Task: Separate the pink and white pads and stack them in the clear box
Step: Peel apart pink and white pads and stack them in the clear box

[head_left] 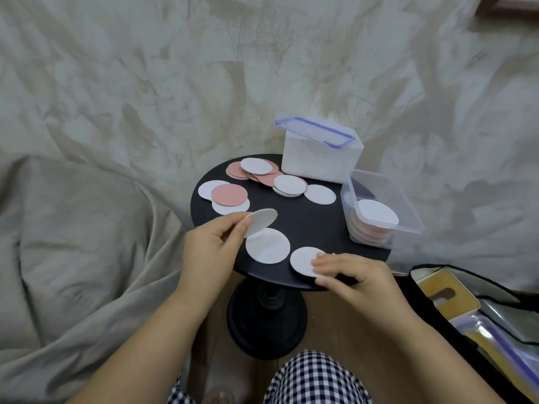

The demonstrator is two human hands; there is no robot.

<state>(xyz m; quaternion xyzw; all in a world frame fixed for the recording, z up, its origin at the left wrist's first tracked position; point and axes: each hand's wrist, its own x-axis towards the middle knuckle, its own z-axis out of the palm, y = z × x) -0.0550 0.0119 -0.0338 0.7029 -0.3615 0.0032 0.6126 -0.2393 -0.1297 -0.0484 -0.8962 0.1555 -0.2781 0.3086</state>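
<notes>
Round pink and white pads lie scattered on a small black round table (303, 220). My left hand (213, 243) pinches a white pad (262, 220), tilted up above the table. Just below it a larger white pad (267, 245) lies flat. My right hand (350, 272) rests its fingertips on another white pad (304, 260) at the table's front edge. A pink pad (229, 195) overlaps white ones at the left. A mixed pile (262, 173) sits at the back. The clear box (405, 208) at the right holds a stack of pink pads topped by a white pad (377, 212).
A white container with a blue-trimmed lid (320, 153) stands behind the clear box. Crumpled beige cloth (116, 141) surrounds the table. A dark bag with yellow items (472, 310) lies at the lower right. My checkered trouser leg (315, 377) is below the table.
</notes>
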